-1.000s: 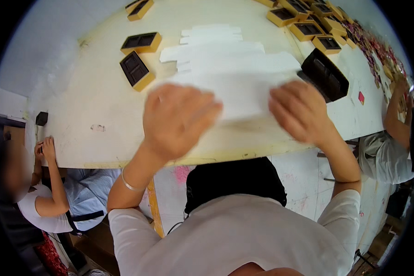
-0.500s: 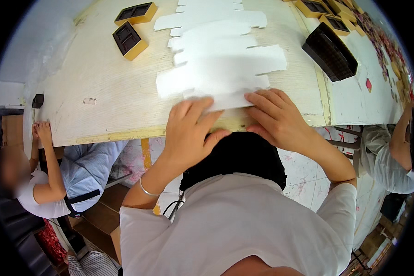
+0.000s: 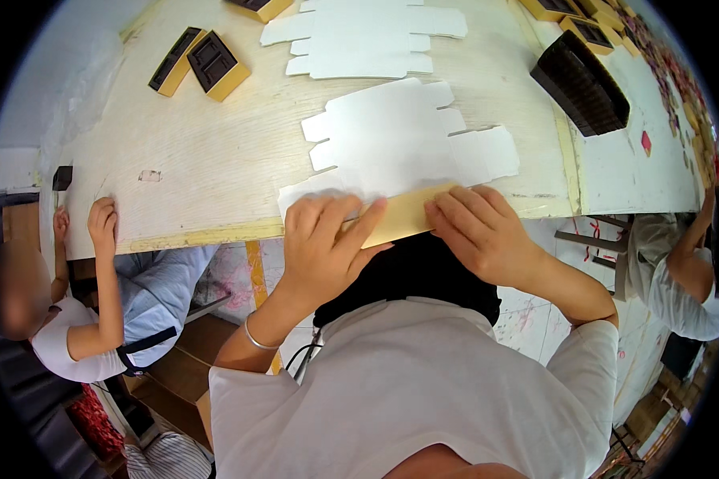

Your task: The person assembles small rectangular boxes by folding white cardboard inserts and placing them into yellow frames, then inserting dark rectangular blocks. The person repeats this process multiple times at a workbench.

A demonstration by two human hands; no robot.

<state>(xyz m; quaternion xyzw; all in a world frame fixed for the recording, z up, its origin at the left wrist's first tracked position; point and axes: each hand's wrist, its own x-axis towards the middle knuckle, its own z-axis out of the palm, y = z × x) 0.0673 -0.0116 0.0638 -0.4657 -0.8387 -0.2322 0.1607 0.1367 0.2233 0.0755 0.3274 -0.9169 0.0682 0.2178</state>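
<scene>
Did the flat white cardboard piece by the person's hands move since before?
Yes: toward the person. Judged against the table's near edge, the white cardboard piece is closer, with a gap from the white stack.

The left hand and right hand hold the raised gold flap of a white die-cut blank at the near edge of the table. Further white blanks lie beyond. Black trays are positioned right.

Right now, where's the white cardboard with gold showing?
In the head view, the white cardboard is centre, at the table's near edge, touched by the left hand and right hand.
</scene>
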